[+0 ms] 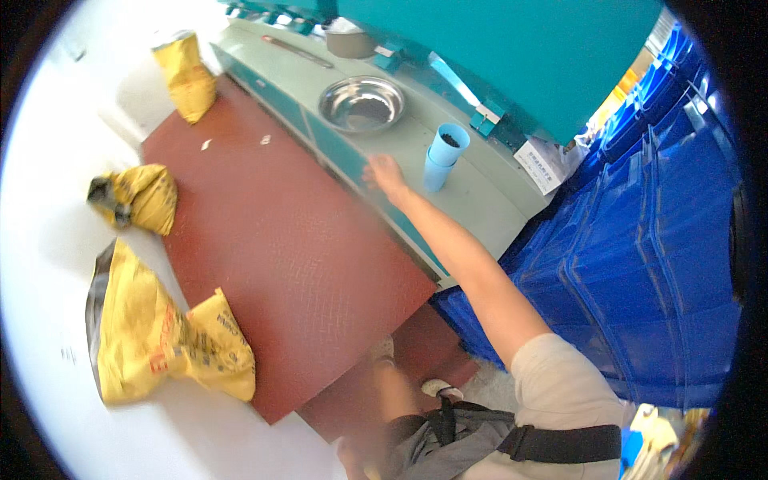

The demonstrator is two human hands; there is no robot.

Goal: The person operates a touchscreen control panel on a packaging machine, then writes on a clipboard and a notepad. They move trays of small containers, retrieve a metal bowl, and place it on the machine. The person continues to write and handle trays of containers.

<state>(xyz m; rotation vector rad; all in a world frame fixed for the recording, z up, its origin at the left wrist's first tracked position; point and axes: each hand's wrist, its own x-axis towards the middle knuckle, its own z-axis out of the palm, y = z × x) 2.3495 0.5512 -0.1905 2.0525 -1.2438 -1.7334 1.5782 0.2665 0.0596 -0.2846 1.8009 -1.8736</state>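
"Two blue cups, where?"
"On the bench, near the right hand; dark stuff shows inside one."
"Its grip?"
"Too blurred; I can't tell whether it's spread or pressed together. The right arm reaches out nearly straight."
"Left hand?"
"Only a smear, cut off at the lower edge; its grip can't be told either."

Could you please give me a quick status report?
Right hand: by counter, nothing visibly held. Left hand: blurred, at lower edge. Light blue cups: on counter, near right hand. Nothing visible between them.
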